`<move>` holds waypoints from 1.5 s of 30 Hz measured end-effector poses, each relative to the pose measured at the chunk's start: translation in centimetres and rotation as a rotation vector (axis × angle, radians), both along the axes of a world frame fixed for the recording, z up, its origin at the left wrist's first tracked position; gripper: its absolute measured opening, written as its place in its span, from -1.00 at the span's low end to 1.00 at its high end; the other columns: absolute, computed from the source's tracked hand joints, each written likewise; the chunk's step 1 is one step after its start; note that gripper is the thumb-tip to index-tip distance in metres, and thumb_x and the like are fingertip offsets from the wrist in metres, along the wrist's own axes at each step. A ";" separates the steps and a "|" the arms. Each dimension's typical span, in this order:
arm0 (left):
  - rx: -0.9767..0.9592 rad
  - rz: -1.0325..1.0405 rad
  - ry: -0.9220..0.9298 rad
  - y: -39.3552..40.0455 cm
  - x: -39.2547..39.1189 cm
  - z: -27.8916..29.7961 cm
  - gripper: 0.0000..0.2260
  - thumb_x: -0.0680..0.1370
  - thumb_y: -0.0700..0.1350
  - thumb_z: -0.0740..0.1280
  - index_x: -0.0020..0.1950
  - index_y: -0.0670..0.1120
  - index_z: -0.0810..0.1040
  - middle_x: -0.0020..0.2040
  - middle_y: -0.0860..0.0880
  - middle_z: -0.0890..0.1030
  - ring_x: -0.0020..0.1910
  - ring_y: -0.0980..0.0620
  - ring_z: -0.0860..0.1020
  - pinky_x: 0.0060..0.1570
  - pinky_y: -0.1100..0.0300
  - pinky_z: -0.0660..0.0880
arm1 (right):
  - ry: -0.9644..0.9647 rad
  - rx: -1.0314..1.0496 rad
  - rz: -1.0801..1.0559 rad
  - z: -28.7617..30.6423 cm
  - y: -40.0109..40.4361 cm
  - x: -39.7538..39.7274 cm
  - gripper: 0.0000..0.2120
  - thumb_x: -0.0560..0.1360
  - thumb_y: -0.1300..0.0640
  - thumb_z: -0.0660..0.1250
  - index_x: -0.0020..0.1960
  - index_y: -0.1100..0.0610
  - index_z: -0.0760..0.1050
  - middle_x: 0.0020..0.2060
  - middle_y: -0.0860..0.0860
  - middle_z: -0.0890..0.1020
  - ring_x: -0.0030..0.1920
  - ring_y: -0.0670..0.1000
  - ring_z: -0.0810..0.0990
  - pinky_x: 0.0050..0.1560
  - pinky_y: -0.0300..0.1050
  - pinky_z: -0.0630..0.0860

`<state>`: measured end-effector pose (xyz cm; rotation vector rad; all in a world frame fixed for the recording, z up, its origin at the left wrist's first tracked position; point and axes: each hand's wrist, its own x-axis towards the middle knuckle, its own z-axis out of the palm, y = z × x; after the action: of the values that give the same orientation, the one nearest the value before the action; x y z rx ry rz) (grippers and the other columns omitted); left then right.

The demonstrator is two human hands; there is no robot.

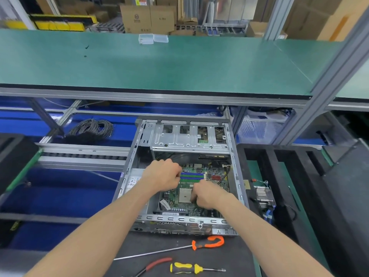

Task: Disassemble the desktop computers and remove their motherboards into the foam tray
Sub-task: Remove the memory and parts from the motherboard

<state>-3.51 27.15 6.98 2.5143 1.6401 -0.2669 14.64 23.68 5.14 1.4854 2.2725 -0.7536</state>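
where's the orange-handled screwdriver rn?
Head view, lower centre: the orange-handled screwdriver lies on the dark mat just in front of the open computer case, behind the yellow-handled screwdriver.

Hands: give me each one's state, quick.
Left hand: fingers curled over the motherboard; grip hidden, cannot tell.
Right hand: the same.

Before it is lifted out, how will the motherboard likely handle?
The motherboard looks thin and flat, so probably light and slightly flexible. Its exposed slots and chips suggest it is fragile. A cable at its right side may snag.
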 end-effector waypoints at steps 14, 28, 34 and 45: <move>0.010 -0.146 0.258 -0.5 0.8 0.3 -0.96 0.52 -0.13 0.23 -0.08 -0.04 0.46 -0.22 -0.03 0.41 -0.28 -0.11 0.45 -0.27 0.06 0.34 | -0.055 0.052 0.013 0.4 -0.1 0.7 -0.77 0.47 0.18 0.35 0.10 0.04 0.63 0.04 0.07 0.64 -0.04 0.15 0.62 -0.01 0.03 0.61; -0.387 0.102 -0.216 -0.7 3.4 -4.0 -0.88 0.48 -0.16 0.34 -0.08 -0.02 0.66 -0.10 -0.03 0.66 -0.06 -0.07 0.61 -0.04 0.02 0.61 | 0.057 0.181 -0.044 -1.3 0.8 1.3 -0.57 0.42 -0.29 0.43 -0.31 0.08 0.56 -0.38 -0.05 0.52 -0.14 0.07 0.43 0.19 0.07 0.17; -0.559 0.239 -0.532 -0.9 4.3 -3.6 -0.80 0.35 -0.18 0.25 -0.10 -0.11 0.61 -0.21 -0.09 0.67 -0.19 -0.08 0.63 -0.24 0.06 0.57 | 0.200 0.485 -0.132 -0.9 1.2 0.5 -0.76 0.58 0.00 0.31 -0.23 0.04 0.42 -0.18 0.01 0.46 -0.02 0.09 0.35 -0.12 -0.01 -0.01; -0.283 0.209 -0.481 -0.5 3.9 -3.9 -0.87 0.54 -0.18 0.36 -0.22 -0.10 0.57 -0.25 -0.05 0.52 -0.20 -0.11 0.53 -0.22 0.12 0.42 | 0.479 0.543 -0.157 1.3 -0.1 1.3 -0.85 0.38 0.25 0.28 -0.10 0.05 0.42 -0.19 -0.06 0.49 -0.13 -0.02 0.44 -0.12 -0.12 0.41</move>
<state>0.40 26.70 3.08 1.9814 1.5212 0.1148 15.98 23.59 6.40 1.8981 2.9161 -0.6094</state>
